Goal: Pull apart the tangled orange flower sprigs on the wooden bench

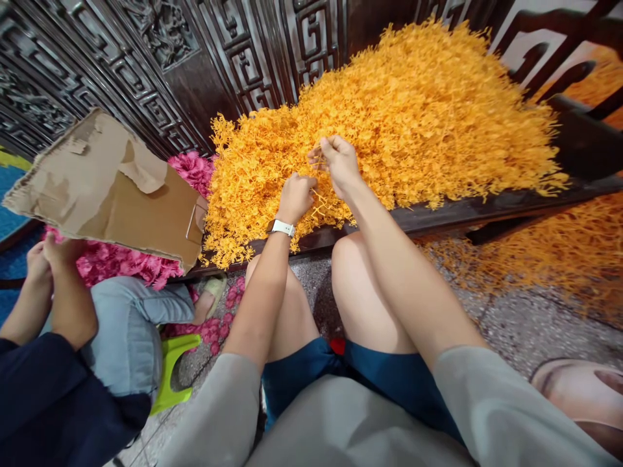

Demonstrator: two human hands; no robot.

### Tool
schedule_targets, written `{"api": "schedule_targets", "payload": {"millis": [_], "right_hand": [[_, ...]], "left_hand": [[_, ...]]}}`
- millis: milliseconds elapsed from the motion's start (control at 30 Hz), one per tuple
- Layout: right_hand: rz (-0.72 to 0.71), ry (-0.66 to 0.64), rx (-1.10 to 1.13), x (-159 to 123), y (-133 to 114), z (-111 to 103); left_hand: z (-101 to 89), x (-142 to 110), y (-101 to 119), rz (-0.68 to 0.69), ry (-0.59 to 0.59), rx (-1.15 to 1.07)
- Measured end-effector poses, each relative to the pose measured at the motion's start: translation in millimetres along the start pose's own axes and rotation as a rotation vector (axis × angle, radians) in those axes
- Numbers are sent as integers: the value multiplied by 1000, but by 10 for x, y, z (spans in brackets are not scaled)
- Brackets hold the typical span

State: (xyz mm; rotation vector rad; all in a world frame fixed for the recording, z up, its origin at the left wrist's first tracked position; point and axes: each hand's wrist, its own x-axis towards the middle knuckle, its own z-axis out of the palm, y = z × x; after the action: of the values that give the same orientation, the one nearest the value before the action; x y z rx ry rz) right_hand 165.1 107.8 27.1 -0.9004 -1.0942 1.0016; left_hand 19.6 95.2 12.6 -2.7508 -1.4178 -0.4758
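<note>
A large heap of yellow-orange plastic sprigs (418,110), thin and branching with flower-like tips, lies on a dark wooden bench in front of me. My left hand (296,198), with a white-strapped watch on its wrist, is closed at the heap's front; a thin orange sprig (319,206) sticks out beside its fingers. Slightly higher and to the right, my right hand (339,162) pinches thumb against fingers, with thin orange strands at its fingertips. The two hands are close together but apart. What lies inside the left fingers is mostly hidden.
To the left, a torn cardboard piece (146,214) stands between me and a co-worker, whose hands (48,259) are near pink petals (121,263). A green stool (172,373) is under them. More orange pieces (549,259) cover the floor at right. A carved wooden back (243,58) rises behind.
</note>
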Motion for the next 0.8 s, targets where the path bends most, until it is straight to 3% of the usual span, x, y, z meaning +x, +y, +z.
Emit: {"api": "schedule_targets", "payload": {"millis": [233, 467, 800], "right_hand": [[68, 118, 100, -51, -162, 37], [72, 73, 96, -22, -135, 31], [71, 113, 100, -6, -48, -3]], "left_hand": [[89, 19, -47, 36, 52, -112], [118, 27, -66, 29, 64, -106], [95, 26, -25, 31, 58, -137]]}}
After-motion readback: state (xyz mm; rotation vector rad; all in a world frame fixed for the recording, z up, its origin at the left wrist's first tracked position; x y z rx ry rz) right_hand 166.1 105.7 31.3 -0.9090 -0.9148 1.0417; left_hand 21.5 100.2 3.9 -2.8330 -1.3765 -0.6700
